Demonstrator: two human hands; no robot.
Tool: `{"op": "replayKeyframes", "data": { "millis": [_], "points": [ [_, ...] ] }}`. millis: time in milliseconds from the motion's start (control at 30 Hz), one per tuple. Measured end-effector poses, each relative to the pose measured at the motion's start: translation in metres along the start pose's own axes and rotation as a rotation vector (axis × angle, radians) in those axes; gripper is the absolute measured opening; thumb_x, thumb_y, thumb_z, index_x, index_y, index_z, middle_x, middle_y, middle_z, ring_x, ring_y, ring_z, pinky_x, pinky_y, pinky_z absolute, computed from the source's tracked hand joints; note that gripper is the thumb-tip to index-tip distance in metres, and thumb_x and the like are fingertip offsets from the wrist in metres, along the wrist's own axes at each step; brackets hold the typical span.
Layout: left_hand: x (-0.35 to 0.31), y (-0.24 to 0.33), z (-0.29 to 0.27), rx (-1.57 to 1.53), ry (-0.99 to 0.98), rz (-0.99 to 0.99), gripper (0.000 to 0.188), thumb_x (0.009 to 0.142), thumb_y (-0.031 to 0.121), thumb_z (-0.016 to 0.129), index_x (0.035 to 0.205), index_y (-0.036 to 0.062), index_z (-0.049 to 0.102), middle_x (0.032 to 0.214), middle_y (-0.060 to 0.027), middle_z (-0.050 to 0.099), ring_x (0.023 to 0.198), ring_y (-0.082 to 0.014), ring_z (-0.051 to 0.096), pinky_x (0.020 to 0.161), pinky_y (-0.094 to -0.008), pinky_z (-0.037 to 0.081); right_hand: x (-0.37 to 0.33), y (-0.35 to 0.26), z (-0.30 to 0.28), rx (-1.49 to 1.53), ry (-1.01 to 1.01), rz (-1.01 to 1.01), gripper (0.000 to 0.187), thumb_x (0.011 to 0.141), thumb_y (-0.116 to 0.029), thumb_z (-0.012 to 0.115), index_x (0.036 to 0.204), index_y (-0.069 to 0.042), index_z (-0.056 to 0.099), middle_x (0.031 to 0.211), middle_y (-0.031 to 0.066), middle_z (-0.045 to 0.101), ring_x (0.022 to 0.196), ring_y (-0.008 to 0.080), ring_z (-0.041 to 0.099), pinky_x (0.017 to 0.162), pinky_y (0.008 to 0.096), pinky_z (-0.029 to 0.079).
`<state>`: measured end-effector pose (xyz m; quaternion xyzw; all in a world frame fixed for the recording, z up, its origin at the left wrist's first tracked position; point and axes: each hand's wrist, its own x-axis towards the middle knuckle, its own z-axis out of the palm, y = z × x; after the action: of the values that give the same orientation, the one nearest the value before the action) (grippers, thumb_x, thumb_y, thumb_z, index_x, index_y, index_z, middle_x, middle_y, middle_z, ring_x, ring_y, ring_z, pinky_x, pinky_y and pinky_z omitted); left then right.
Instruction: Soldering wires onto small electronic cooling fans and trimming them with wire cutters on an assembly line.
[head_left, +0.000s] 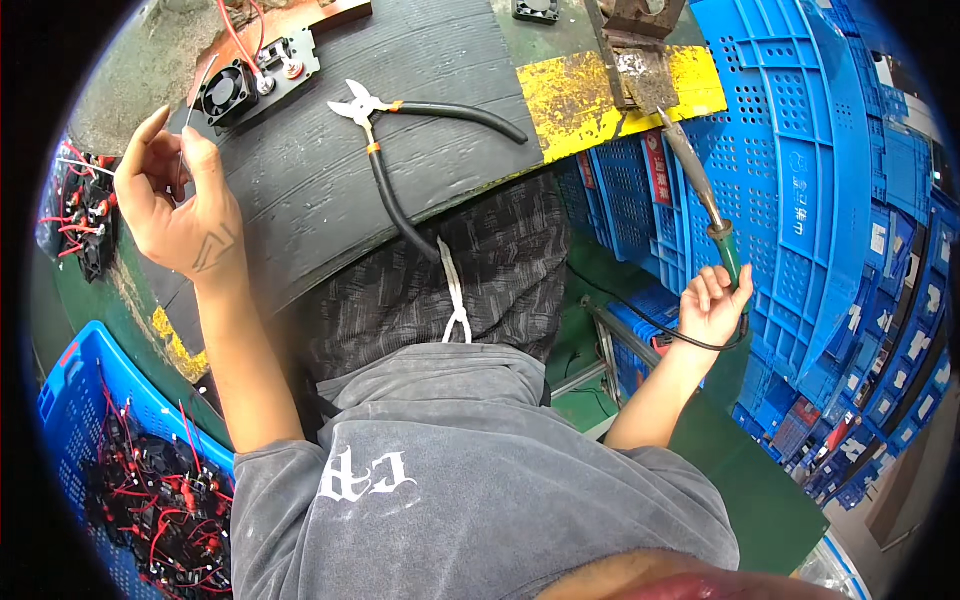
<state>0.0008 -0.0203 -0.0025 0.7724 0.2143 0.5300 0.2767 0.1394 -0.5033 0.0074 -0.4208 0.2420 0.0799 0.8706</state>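
Observation:
My right hand (712, 305) is closed round the green handle of a soldering iron (690, 160). The iron's tip meets the rusty metal stand (642, 78) at the table's far right corner. Raised at the left, my left hand (190, 205) pinches a thin strand of solder wire (189, 112), which points up beside a small black fan (228, 93). That fan is fixed to a black plate (290, 72) with red wires joined to it. Between my hands lie diagonal cutters (362, 106) with black handles, jaws apart, on the dark mat.
A blue crate (215, 448) of red-wired black parts stands at lower left; more such parts (90, 215) lie at the left edge. Blue perforated crates (790, 180) are stacked at right. The iron's cord (640, 318) loops by my right wrist. Another fan (536, 9) sits far off.

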Motion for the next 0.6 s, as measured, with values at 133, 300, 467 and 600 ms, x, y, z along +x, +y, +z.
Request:
{"op": "replayKeyframes", "data": {
  "millis": [133, 300, 467, 600],
  "points": [
    [0.001, 0.001, -0.003, 0.025, -0.008, -0.001, 0.028, 0.083, 0.001, 0.07, 0.111, 0.002, 0.064, 0.08, 0.0018, 0.056, 0.063, -0.0038, 0.041, 0.057, -0.0181, 0.034, -0.001, 0.0, 0.0, -0.017, -0.006, 0.011, 0.044, 0.093, -0.037, 0.064, 0.066, -0.006, 0.049, 0.055, 0.0002, 0.044, 0.046, 0.0086, 0.04, 0.035, 0.0202, 0.031],
    [0.003, 0.001, -0.007, 0.096, -0.006, 0.042, 0.027, 0.082, 0.003, 0.072, 0.109, 0.0032, 0.066, 0.081, 0.0016, 0.057, 0.064, -0.0049, 0.043, 0.058, -0.019, 0.037, -0.001, -0.005, -0.006, 0.028, -0.055, 0.063, 0.043, 0.093, -0.035, 0.064, 0.065, -0.007, 0.047, 0.057, -0.0002, 0.043, 0.047, 0.0091, 0.04, 0.036, 0.0216, 0.032],
    [0.001, 0.0, -0.001, 0.003, -0.006, 0.009, 0.027, 0.081, 0.004, 0.073, 0.107, 0.0047, 0.067, 0.084, 0.0013, 0.058, 0.069, -0.0055, 0.049, 0.06, -0.0194, 0.04, 0.004, -0.01, -0.017, 0.107, -0.039, 0.011, 0.043, 0.092, -0.033, 0.065, 0.065, -0.006, 0.045, 0.057, 0.0003, 0.042, 0.047, 0.0095, 0.039, 0.036, 0.022, 0.03],
    [0.003, 0.001, -0.006, 0.081, -0.02, 0.048, 0.027, 0.081, 0.005, 0.072, 0.108, 0.0043, 0.067, 0.083, 0.0018, 0.056, 0.067, -0.0053, 0.046, 0.059, -0.0195, 0.039, 0.01, -0.006, -0.019, 0.022, -0.111, 0.043, 0.046, 0.095, -0.039, 0.06, 0.066, -0.005, 0.05, 0.059, 0.0014, 0.047, 0.046, 0.0105, 0.038, 0.036, 0.0239, 0.031]
  ]
}}
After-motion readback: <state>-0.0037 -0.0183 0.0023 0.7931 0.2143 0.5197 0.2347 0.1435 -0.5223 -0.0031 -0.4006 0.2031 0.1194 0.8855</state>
